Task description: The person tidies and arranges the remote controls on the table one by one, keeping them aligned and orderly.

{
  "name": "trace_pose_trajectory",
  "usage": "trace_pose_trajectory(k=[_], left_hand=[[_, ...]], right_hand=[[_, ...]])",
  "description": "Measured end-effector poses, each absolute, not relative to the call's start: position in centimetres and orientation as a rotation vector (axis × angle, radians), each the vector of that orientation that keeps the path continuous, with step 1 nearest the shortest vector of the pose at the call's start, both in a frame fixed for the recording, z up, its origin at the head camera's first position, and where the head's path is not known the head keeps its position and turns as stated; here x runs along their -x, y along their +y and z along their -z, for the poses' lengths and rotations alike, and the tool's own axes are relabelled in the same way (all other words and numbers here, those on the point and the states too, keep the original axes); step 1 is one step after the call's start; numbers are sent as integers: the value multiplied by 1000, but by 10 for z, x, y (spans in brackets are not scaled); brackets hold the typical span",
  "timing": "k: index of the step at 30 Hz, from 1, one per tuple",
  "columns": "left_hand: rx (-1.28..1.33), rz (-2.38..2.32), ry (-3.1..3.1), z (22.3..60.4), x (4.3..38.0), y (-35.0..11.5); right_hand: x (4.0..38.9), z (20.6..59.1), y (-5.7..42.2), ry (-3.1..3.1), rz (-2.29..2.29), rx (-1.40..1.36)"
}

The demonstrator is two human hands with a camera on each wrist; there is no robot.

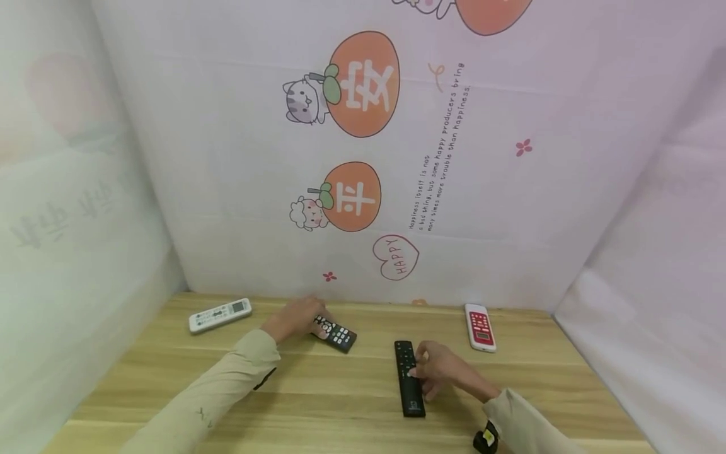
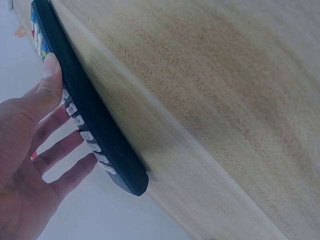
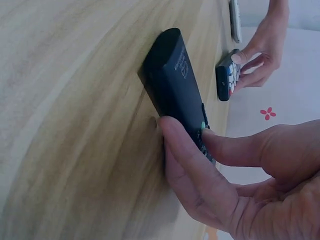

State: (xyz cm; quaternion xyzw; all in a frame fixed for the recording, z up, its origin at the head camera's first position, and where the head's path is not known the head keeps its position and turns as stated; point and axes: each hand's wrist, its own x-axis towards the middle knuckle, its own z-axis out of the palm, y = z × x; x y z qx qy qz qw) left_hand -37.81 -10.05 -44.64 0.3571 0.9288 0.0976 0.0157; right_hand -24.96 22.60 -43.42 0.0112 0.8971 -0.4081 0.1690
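My left hand [image 1: 300,317] holds a dark remote control with white buttons [image 1: 342,338] by its edges, thumb on the near side and fingers reaching across. In the left wrist view that remote [image 2: 100,120] lies close along the wood, its button face partly behind the fingers. A longer black remote control [image 1: 409,384] lies at the middle right, gripped along its right side by my right hand [image 1: 439,367]. Seen from the right wrist, the thumb [image 3: 225,149] rests on the button face while the fingers [image 3: 192,160] curl against the edge of the black remote [image 3: 175,80].
A white remote control [image 1: 221,316] lies at the back left of the wooden table [image 1: 317,403]. At the back right lies a white and red one [image 1: 480,328]. Printed white cloth [image 1: 244,157] rises behind the table and along both sides.
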Motion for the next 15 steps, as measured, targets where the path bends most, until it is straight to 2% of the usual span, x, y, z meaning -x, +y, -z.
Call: trace_pose_trajectory(k=[15], left_hand=[[-1187, -262, 2885, 448, 379, -101]], right_hand=[[257, 434, 219, 2623, 1089, -99]])
